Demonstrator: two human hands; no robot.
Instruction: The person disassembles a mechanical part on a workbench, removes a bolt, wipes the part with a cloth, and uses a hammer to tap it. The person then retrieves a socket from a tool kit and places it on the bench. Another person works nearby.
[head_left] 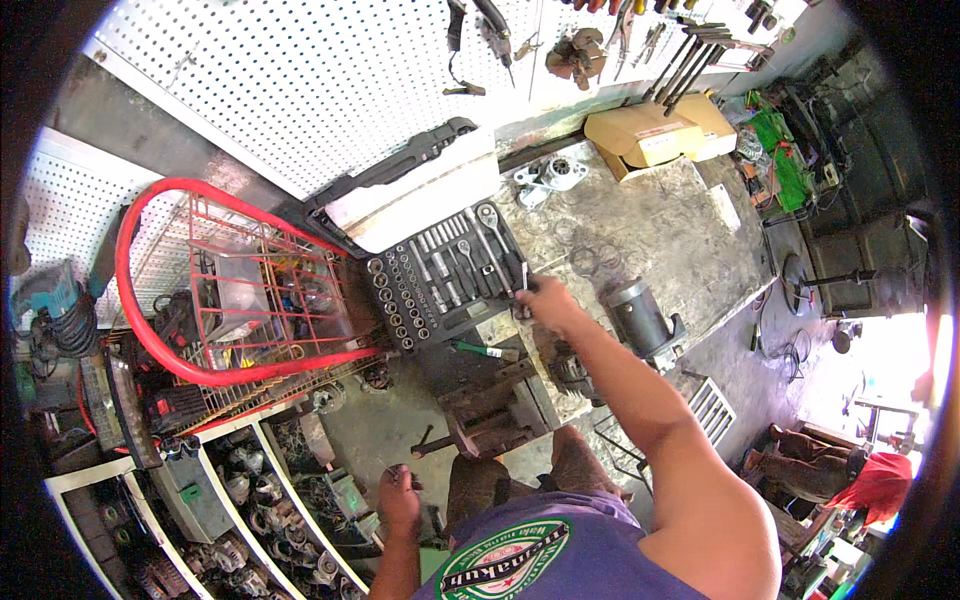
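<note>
An open black socket-set case (pixel 463 327) lies on the workbench, its sockets, ratchets and extensions set in the molded slots. At the case's near right corner is my right hand (pixel 545 302), its fingers closed around a slim metal tool (pixel 525 274) whose kind I cannot make out. My left hand (pixel 401 502) hangs low, left of my legs, with its fingers curled; whatever may be in them is too small to name. Between my hands sits a bench vise (pixel 500 408) at the bench's near edge. A green-handled tool (pixel 480 349) lies between case and vise.
Right of my forearm stands a dark cylindrical motor (pixel 638 312). A silver metal housing (pixel 553 177) and an opened cardboard box (pixel 648 142) are farther back. A red-rimmed wire basket (pixel 126 268) flanks the case; shelves of parts stand lower left. Tools hang on the pegboard (pixel 360 80).
</note>
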